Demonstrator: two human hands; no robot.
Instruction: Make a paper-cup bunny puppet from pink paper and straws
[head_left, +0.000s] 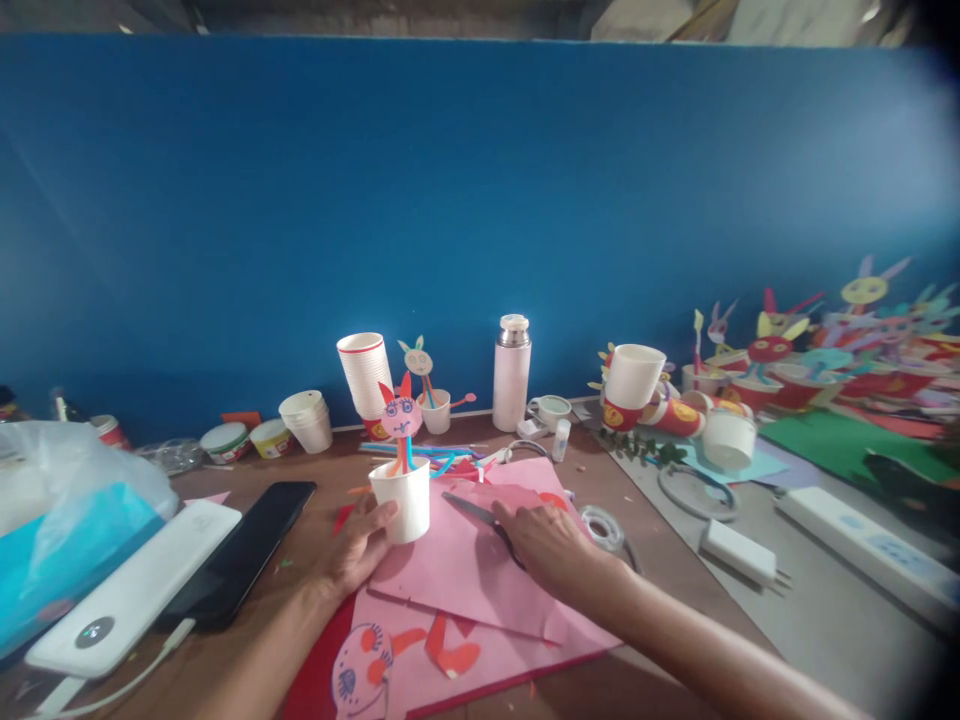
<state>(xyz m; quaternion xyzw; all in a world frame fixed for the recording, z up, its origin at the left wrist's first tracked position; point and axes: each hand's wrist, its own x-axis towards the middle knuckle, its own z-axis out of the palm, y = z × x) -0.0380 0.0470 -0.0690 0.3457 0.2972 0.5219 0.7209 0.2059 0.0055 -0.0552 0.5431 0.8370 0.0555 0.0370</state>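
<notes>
My left hand [358, 545] is closed around the lower left side of a white paper cup [401, 508]. Out of the cup rises a pink paper animal head [401, 418] with red ears and a drawn face, on a blue and orange stem. My right hand [551, 545] grips scissors [472, 508] by the handles, with the blades pointing left toward the cup. Beneath both lie sheets of pink paper [465, 575]. At the near edge of the sheets is a round drawn face cutout [362, 668], beside orange paper pieces [454, 650].
A power bank [142, 590] and a phone [244, 545] lie at left. Behind are stacked paper cups [362, 370], a pink thermos [512, 375] and a blue partition [480, 200]. Rightward lie a tape roll [602, 527], a charger [742, 553], a power strip [870, 545] and several cup puppets [769, 350].
</notes>
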